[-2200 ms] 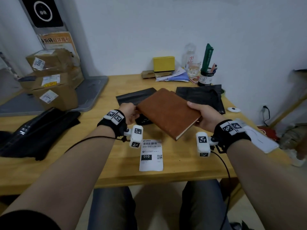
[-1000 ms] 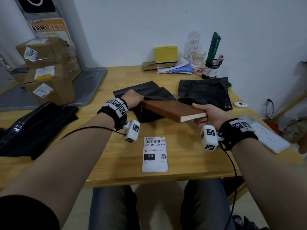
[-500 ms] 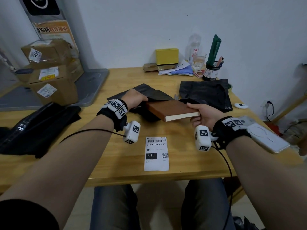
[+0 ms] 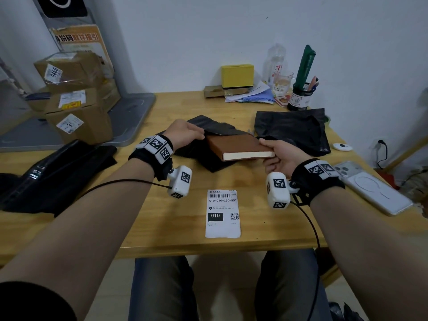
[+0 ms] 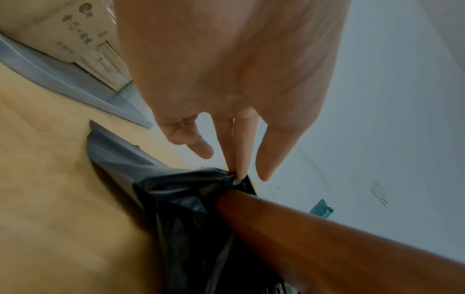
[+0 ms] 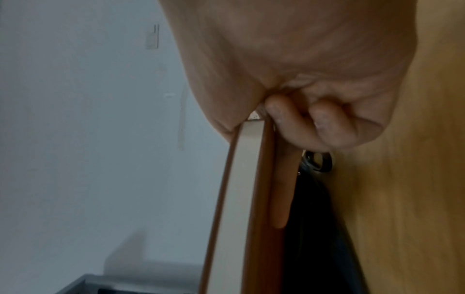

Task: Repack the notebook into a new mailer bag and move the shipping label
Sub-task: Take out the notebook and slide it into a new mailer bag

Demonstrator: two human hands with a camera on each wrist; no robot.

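Observation:
A brown notebook (image 4: 234, 145) sits with its far end inside the mouth of a black mailer bag (image 4: 203, 158) at the table's middle. My right hand (image 4: 276, 152) grips the notebook's near right corner, thumb on top, fingers (image 6: 281, 119) curled beneath. My left hand (image 4: 187, 133) pinches the bag's upper lip (image 5: 226, 177) and holds it lifted over the notebook (image 5: 327, 238). A second black mailer bag (image 4: 291, 130) lies crumpled to the right. The white shipping label (image 4: 222, 213) lies flat near the table's front edge, between my wrists.
Cardboard parcels (image 4: 76, 96) are stacked on a grey tray at the left. A black bag (image 4: 46, 172) lies at the near left. A phone (image 4: 372, 188) lies by my right wrist. A yellow box (image 4: 237, 75), bottle, glass and pen cup stand along the wall.
The notebook has been lowered from a raised tilt and slid leftward into the bag's mouth. My left hand has lifted the bag's top flap over it. The label has not moved.

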